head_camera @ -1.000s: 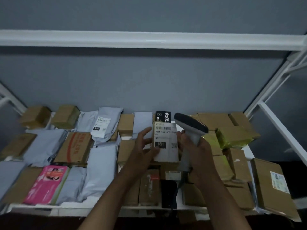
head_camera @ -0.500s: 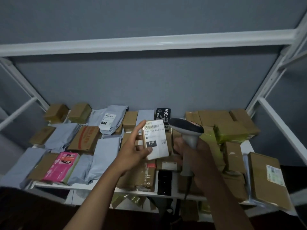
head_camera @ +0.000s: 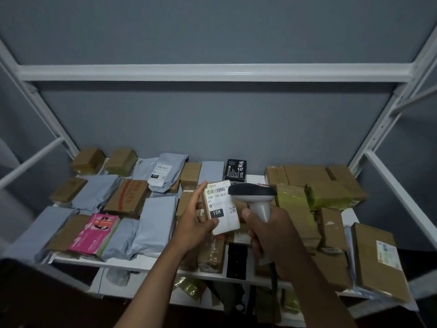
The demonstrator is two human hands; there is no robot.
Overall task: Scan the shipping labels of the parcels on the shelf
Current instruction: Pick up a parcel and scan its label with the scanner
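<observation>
My left hand holds a small parcel up above the shelf, thumb on its lower left edge and index finger along its upper left side. Its white shipping label with a barcode and "15H" faces me. My right hand grips the handle of a grey barcode scanner. The scanner's dark head sits just right of the label's top and overlaps that corner. The white shelf below is covered with brown boxes and grey mailers.
A pink packet lies front left, a black box at the back middle, yellow-taped boxes at the right. A labelled brown parcel overhangs the front right edge. White shelf posts rise on both sides, a crossbar spans above.
The view has pulled back and tilted, showing more of the rack. The held parcel stays in my left hand; the scanner head has moved closer, now overlapping the label's top right corner.
</observation>
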